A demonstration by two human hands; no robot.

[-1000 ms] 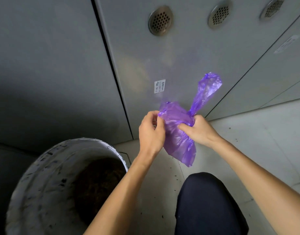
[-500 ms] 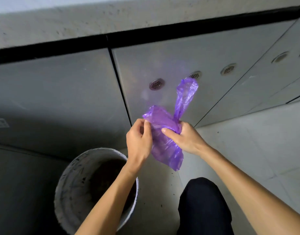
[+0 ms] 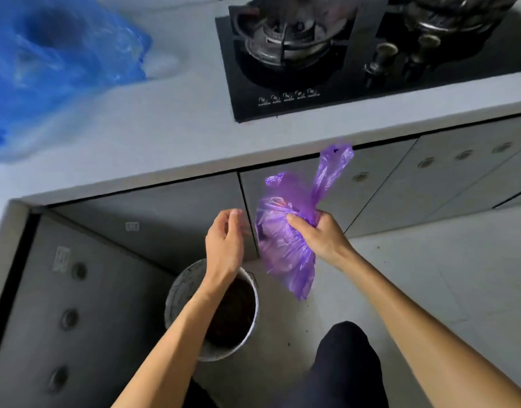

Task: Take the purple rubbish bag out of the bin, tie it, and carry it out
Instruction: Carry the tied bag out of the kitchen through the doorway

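The right hand (image 3: 321, 235) was clenched around the neck of the thin purple plastic rubbish bag (image 3: 284, 245), held in the air above the grey floor (image 3: 430, 275). The left hand (image 3: 225, 245) hovered beside it, fingers loosely spread, empty. Below stood a round white bin (image 3: 177, 295), beside grey cabinets (image 3: 153, 219) under a pale countertop (image 3: 165, 128) with a black gas hob (image 3: 341, 83).

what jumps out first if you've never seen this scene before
The purple rubbish bag in mid-frame grabs the eye, gripped at its neck by the right hand while the left hand hangs open beside it, not touching. Below them a dirty white bin stands on the floor against the grey cupboards. Up on the counter lie a blue plastic bag at far left and a black gas hob at top right.
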